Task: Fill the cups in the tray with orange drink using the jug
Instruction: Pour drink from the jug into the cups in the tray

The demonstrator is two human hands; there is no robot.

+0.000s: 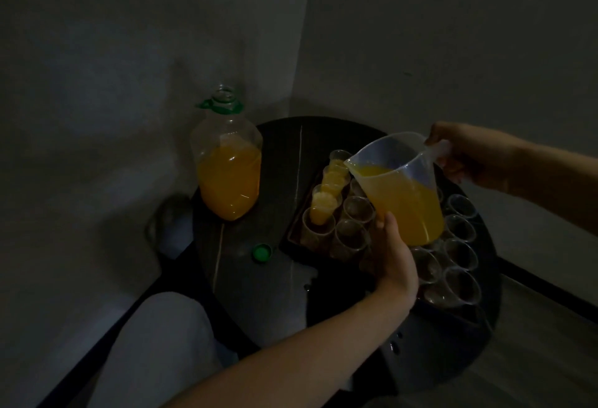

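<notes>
I am clenching my right hand [466, 155] round the handle of the translucent plastic jug [393, 155], which is tilting between my hands. My left hand [393, 255] is propping its base, fingers hidden, so I cannot tell its grip. Half-full of orange drink [409, 210], I am judging it heavy, sloshing and smooth-walled.

**Open bottle and loose cap on a round dark desk**

A large clear plastic bottle [228, 161], uncapped, with a green ring [223, 106] at its neck, stands upright near the desk's [259, 294] far left edge. A green cap [261, 252] lies apart, nearer the front edge.
</notes>
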